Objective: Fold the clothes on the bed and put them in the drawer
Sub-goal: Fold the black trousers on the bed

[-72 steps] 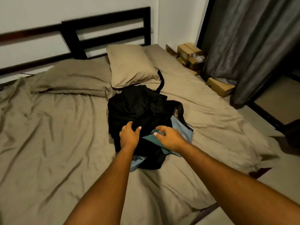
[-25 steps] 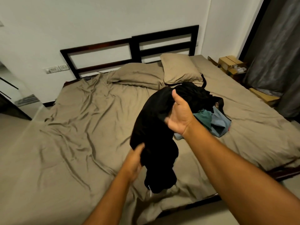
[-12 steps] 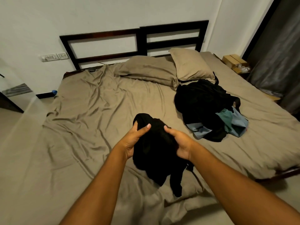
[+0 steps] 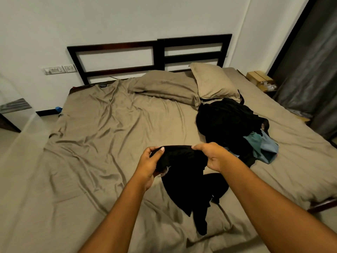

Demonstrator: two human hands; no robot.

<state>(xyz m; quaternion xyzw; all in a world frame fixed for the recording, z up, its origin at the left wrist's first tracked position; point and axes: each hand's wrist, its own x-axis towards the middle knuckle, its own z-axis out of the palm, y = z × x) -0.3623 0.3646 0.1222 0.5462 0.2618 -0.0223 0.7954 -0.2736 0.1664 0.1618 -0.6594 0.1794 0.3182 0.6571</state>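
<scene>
Hanging above the near edge of the bed [image 4: 102, 143], a black garment [image 4: 186, 172] is gripped along its top edge, with the fingers of the left hand [image 4: 149, 165] and right hand [image 4: 212, 156] curled round the cloth. Its lower part is draped on the sheet. A small white tag [image 4: 166, 170] is noted by the left hand, too small to read. A pile of clothes [image 4: 228, 123], black, teal and blue, is heaped toward the right edge. A cardboard box [image 4: 259, 78] is seen off the far right corner, contents not visible.

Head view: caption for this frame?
Left hand and right hand grip a black garment draped onto the bed, clothes pile beyond.
</scene>
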